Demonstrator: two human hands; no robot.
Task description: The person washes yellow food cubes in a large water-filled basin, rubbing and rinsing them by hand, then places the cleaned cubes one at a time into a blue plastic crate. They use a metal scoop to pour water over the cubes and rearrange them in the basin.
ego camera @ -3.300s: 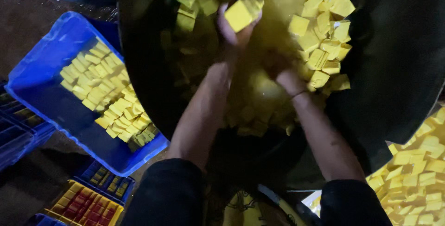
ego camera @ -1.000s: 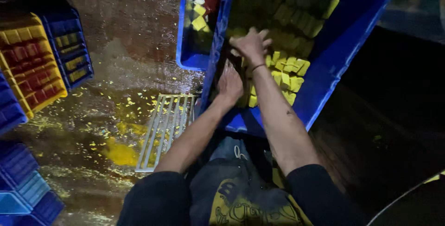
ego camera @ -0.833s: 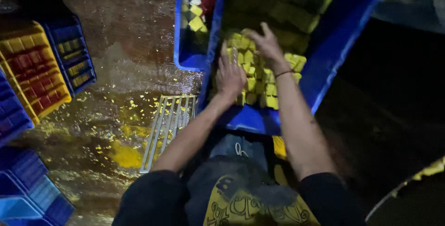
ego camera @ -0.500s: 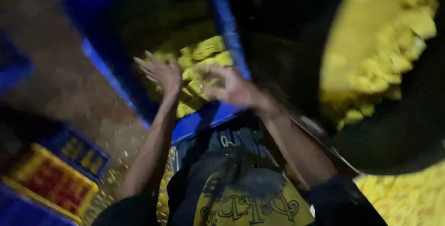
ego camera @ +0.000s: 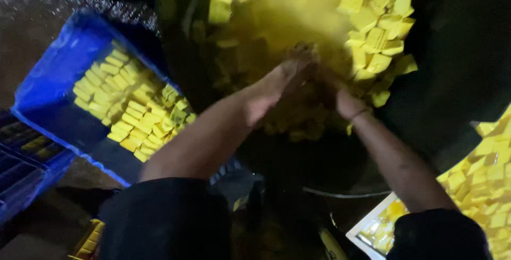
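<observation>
Both of my hands are sunk in murky yellow liquid inside the big dark tub (ego camera: pixel 458 52). The left hand (ego camera: pixel 277 87) lies flat and stretched forward, fingers loose and not gripping anything I can make out. The right hand (ego camera: pixel 332 92) is mostly under the surface just beside it, so I cannot tell whether it is clenched or released. The yellow blocks (ego camera: pixel 375 31) float in a loose raft just beyond and to the right of the right hand, with more ahead of the left. They look light, wet and probably slippery, likely soft-edged; I judge that scooping under several with cupped palms suits them better than pinching one. Well off to the left of the left hand, a blue crate (ego camera: pixel 58 73) holds neat rows of the same blocks.
</observation>
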